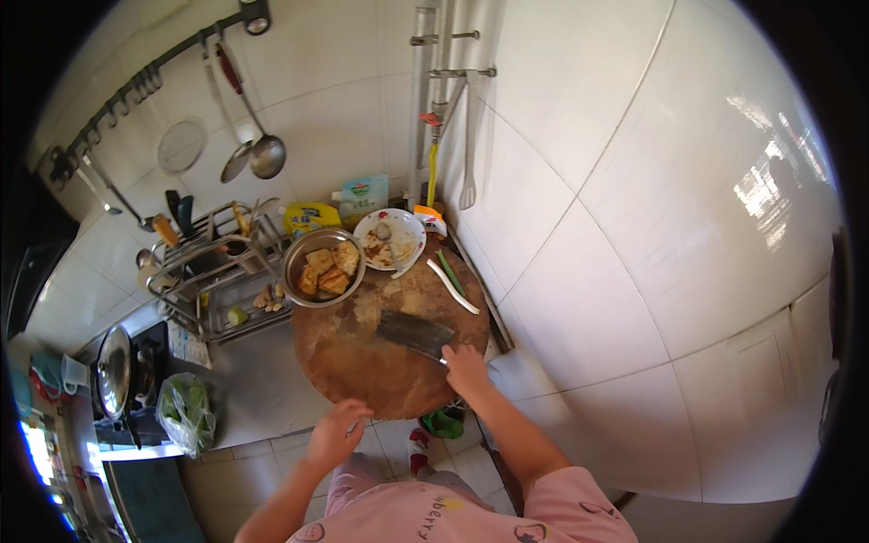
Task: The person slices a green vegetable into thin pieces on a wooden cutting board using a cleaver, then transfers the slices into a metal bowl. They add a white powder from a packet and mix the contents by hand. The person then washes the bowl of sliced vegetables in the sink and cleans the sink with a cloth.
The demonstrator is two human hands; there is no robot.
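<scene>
My right hand (pixel 467 370) is closed around the handle of a cleaver (pixel 415 332), whose broad dark blade lies over a round wooden chopping block (pixel 360 380). At the block's near left edge is my left hand (pixel 339 431), holding nothing, with its fingers somewhat apart. A white scallion stalk (pixel 453 288) and a green scallion piece (pixel 450 271) lie along the block's right side. On the far left rim stands a metal bowl (pixel 290 288) of browned, fried-looking pieces. Beside it is a flowered plate (pixel 409 229) with food remains and a spoon (pixel 390 246).
Tiled wall closes in on the right. A wire rack (pixel 197 254) stands left of the block, with ginger (pixel 268 297) on its tray. Sauce pouches (pixel 312 217) stand behind. Further left are a plastic bag of greens (pixel 187 414) and a lidded pan (pixel 114 370). Ladles (pixel 268 157) hang above.
</scene>
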